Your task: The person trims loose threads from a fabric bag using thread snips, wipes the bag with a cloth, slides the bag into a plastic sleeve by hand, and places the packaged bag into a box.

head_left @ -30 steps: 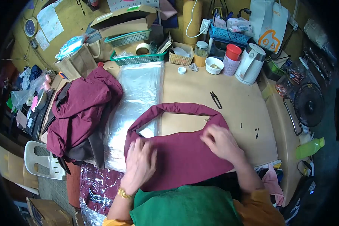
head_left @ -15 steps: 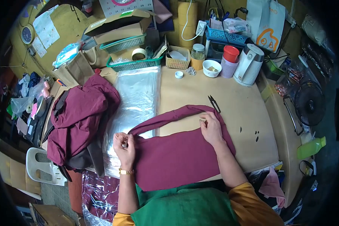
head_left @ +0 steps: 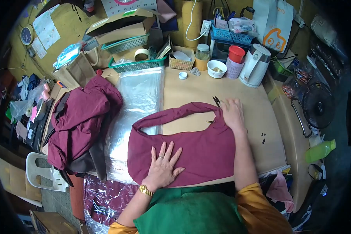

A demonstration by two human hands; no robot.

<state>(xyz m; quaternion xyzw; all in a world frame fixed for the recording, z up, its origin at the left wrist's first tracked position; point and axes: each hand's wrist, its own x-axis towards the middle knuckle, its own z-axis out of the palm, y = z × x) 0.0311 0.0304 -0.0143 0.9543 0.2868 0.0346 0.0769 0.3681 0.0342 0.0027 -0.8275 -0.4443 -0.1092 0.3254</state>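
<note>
A maroon cloth bag (head_left: 199,152) with a wide shoulder strap (head_left: 163,116) lies flat in front of me. My left hand (head_left: 164,167) presses on its lower body, fingers spread, a gold watch on the wrist. My right hand (head_left: 233,115) rests at the upper right, where the strap meets the body, with its fingers over the strap's outer edge and the table. Black thread snips (head_left: 217,101) lie right beside that hand, their handles hidden by it. A small metal piece (head_left: 210,121) shows at the bag's inner edge; its kind is unclear.
A heap of maroon and dark cloth (head_left: 84,117) lies left, beside a stack of clear plastic sleeves (head_left: 138,89). Along the back stand a green basket (head_left: 138,65), a jar (head_left: 203,56), a white bowl (head_left: 217,69) and a kettle (head_left: 255,66). Small black bits (head_left: 263,138) lie right.
Both hands have let go of the bag's upper edge and strap. My left hand has moved down and right onto the bag; my right has moved up and right beside the snips. The bag lies flatter.
</note>
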